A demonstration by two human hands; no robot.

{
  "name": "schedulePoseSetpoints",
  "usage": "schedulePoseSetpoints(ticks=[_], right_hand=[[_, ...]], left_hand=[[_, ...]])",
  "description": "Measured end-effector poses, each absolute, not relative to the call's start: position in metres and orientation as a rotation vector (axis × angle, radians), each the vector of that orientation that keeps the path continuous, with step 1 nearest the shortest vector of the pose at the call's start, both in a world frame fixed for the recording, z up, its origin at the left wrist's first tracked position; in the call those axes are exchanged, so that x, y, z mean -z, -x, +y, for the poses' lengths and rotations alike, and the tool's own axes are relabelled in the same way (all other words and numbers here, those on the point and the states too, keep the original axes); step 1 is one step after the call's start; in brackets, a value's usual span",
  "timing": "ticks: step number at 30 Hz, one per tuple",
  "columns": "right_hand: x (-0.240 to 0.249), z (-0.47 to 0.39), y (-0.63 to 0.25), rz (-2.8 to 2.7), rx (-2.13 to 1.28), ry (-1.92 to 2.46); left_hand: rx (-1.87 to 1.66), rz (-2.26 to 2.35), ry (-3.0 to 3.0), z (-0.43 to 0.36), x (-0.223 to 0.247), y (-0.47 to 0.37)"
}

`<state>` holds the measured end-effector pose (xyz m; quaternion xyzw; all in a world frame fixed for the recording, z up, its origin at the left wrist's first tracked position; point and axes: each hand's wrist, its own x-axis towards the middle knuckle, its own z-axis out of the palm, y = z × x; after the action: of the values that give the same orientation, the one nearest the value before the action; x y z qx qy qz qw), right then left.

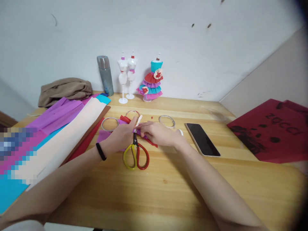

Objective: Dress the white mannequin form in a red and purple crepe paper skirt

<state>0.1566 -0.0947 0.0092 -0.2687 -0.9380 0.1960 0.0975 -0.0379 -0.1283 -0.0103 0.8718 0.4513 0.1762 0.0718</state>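
My left hand (125, 132) and my right hand (155, 132) meet over the middle of the table, fingers closed together. Between their fingertips shows a small purple strip (137, 131), pinched by both. A narrow white strip (139, 119) sticks up just behind the fingers; what holds it is hidden. Under the hands lie scissors (136, 156) with one yellow and one red handle, their blades mostly covered. Red crepe paper (125, 119) and a purple piece (103, 135) lie around the left hand. Another red strip (152, 142) pokes out below the right hand.
Metal rings (110, 124) lie around the hands. A phone (202, 139) rests to the right, near a red bag (271, 131). Coloured paper sheets (72, 128) fill the left side. Behind stand a flask (105, 76), white mannequins (123, 77) and a dressed mannequin (154, 80).
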Motion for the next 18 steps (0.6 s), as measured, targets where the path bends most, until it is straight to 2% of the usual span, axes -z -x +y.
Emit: schedulePoseSetpoints(ticks=[4,7,14,18], right_hand=[[-0.008,-0.093,-0.158,-2.741,-0.671,0.8],[-0.011,-0.091,-0.161,-2.669,-0.743,0.853],[-0.024,-0.086,-0.183,-2.522,-0.498,1.456],[-0.018,-0.084,-0.186,-2.75,-0.405,1.592]], left_hand=[[-0.022,1.565,-2.709,-0.141,-0.004,0.027],[0.06,1.572,-2.718,-0.145,-0.013,0.02],[-0.192,1.514,-2.713,-0.134,-0.005,0.025],[-0.572,1.389,-2.63,-0.121,-0.004,0.031]])
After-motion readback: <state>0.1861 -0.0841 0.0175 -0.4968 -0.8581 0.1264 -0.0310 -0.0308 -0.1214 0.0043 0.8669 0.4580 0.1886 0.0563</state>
